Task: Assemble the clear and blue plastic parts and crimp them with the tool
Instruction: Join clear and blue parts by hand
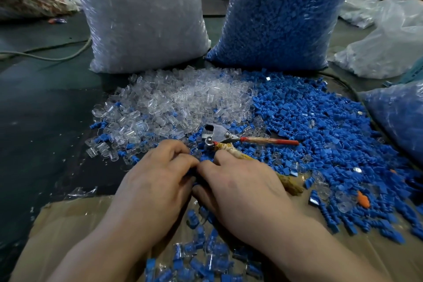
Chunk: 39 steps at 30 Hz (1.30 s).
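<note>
Both hands meet in the near middle, at the seam where the heap of clear plastic sleeves (178, 101) on the left runs into the heap of blue ribbed plastic plugs (320, 126) on the right, so both parts are within reach. The left hand (158, 174) has its fingers curled and seems to pinch one blue plug against the thumb of the right hand (242, 190). I cannot tell whether a clear sleeve sits between them.

The metal crimping tool with a red handle (215, 136) lies just beyond the fingertips. Its cord-wrapped handle runs under the right hand's curled fingers, seemingly palmed ready to squeeze. Assembled pieces (206, 254) collect on the brown cardboard sheet (68, 224) nearest the person.
</note>
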### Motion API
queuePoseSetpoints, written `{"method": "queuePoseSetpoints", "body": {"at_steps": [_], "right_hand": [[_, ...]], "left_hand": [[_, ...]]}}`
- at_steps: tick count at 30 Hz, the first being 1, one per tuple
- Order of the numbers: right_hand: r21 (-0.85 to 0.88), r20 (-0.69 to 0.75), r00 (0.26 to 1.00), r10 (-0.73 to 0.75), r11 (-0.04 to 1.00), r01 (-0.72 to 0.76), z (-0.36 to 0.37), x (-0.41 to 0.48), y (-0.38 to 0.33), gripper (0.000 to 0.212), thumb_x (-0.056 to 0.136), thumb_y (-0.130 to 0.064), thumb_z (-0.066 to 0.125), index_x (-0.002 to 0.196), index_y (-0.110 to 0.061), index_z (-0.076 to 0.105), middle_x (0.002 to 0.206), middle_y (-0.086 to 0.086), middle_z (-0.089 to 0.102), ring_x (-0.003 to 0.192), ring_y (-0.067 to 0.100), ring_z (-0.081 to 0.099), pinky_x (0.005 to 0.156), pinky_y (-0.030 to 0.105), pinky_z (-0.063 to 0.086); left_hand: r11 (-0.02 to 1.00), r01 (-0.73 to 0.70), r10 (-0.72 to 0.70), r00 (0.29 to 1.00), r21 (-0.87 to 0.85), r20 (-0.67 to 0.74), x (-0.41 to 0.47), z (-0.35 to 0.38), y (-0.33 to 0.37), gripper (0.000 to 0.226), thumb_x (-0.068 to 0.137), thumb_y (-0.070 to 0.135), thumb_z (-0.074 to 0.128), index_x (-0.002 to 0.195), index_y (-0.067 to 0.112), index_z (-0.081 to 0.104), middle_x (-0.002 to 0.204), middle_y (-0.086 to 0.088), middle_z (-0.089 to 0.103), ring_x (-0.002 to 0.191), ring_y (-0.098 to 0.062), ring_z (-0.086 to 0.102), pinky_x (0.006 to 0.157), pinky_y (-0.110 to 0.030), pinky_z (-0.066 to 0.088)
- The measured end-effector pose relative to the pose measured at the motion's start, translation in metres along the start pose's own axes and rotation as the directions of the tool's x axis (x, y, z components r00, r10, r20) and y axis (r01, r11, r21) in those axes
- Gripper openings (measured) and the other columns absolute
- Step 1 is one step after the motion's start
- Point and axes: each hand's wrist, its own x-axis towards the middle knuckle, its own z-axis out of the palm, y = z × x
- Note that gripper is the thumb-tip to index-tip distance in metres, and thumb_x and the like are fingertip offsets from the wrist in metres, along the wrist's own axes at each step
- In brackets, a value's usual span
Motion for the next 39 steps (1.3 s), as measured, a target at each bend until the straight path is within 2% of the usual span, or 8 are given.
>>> {"method": "queuePoseSetpoints", "body": {"at_steps": [6,11,15,19,27,31,35,39], "right_hand": [[0.049,0.04,0.999,0.024,0.998,-0.026,-0.004,0.001,0.002,0.017,0.102,-0.042,0.037,0.097,-0.026,0.04,0.081,-0.006,0.028,0.066,0.02,0.036,0.05,0.034,0.026],[0.048,0.069,0.998,0.004,0.999,-0.008,-0.006,-0.001,0.002,0.014,0.101,-0.035,0.04,0.106,-0.025,0.049,0.081,-0.006,0.028,0.064,0.018,0.036,0.049,0.032,0.029],[0.052,0.139,0.99,0.008,0.999,-0.015,-0.01,0.001,0.005,0.019,0.098,-0.025,0.046,0.116,-0.027,0.048,0.079,-0.006,0.024,0.058,0.011,0.025,0.046,0.031,0.02],[0.087,0.136,0.991,0.008,0.996,-0.02,-0.012,0.0,0.003,0.011,0.097,-0.025,0.048,0.099,-0.029,0.039,0.079,-0.008,0.026,0.061,0.011,0.031,0.048,0.031,0.027],[0.25,-0.001,0.997,0.082,0.965,-0.079,-0.01,-0.005,0.007,0.014,0.1,-0.036,0.037,0.089,-0.028,0.034,0.081,-0.01,0.04,0.064,0.012,0.04,0.057,0.034,0.034],[0.392,-0.063,0.986,0.155,0.912,-0.119,-0.009,-0.009,0.013,0.019,0.099,-0.043,0.035,0.102,-0.034,0.051,0.093,-0.015,0.051,0.08,0.008,0.053,0.074,0.035,0.049],[0.533,-0.111,0.967,0.229,0.835,-0.137,-0.006,-0.012,0.016,0.02,0.096,-0.046,0.039,0.103,-0.038,0.056,0.097,-0.021,0.055,0.091,-0.002,0.052,0.076,0.016,0.044],[0.822,-0.081,0.952,0.296,0.56,-0.104,-0.006,-0.014,0.018,0.01,0.097,-0.032,0.056,0.098,-0.041,0.06,0.087,-0.016,0.067,0.078,0.001,0.064,0.065,0.018,0.053]], "left_hand": [[0.994,0.052,-0.056,0.998,-0.098,-0.043,0.002,0.003,-0.004,0.025,0.088,0.03,0.071,0.11,0.039,0.067,0.106,0.026,0.046,0.088,0.009,0.05,0.069,-0.007,0.036],[0.997,0.063,-0.065,0.997,-0.046,-0.046,0.001,0.006,-0.004,0.056,0.088,0.04,0.063,0.143,0.037,0.049,0.12,0.021,0.043,0.089,-0.001,0.053,0.077,-0.016,0.037],[1.0,0.016,-0.016,1.0,-0.001,-0.004,0.002,0.003,0.0,0.035,0.089,0.042,0.058,0.122,0.036,0.067,0.111,0.019,0.053,0.099,-0.004,0.049,0.077,-0.014,0.032],[0.996,0.053,-0.056,0.998,-0.072,-0.035,0.001,0.003,-0.001,0.017,0.088,0.031,0.069,0.104,0.036,0.07,0.102,0.023,0.053,0.094,0.001,0.05,0.075,-0.009,0.034],[0.968,0.114,-0.145,0.981,-0.222,-0.127,-0.001,0.006,-0.003,0.029,0.082,0.024,0.078,0.098,0.044,0.065,0.094,0.027,0.056,0.094,0.01,0.055,0.068,-0.006,0.041],[0.93,0.162,-0.247,0.941,-0.33,-0.231,-0.002,0.008,-0.005,0.022,0.083,0.033,0.073,0.094,0.048,0.061,0.104,0.035,0.056,0.09,0.014,0.055,0.065,-0.011,0.039],[0.874,0.178,-0.321,0.911,-0.453,-0.26,-0.003,0.008,-0.004,0.018,0.083,0.044,0.062,0.098,0.053,0.058,0.1,0.034,0.061,0.086,0.011,0.061,0.064,-0.019,0.047],[0.719,0.162,-0.396,0.895,-0.676,-0.207,-0.006,0.01,-0.001,0.02,0.087,0.034,0.062,0.098,0.051,0.063,0.089,0.02,0.072,0.075,-0.001,0.07,0.061,-0.03,0.057]]}}
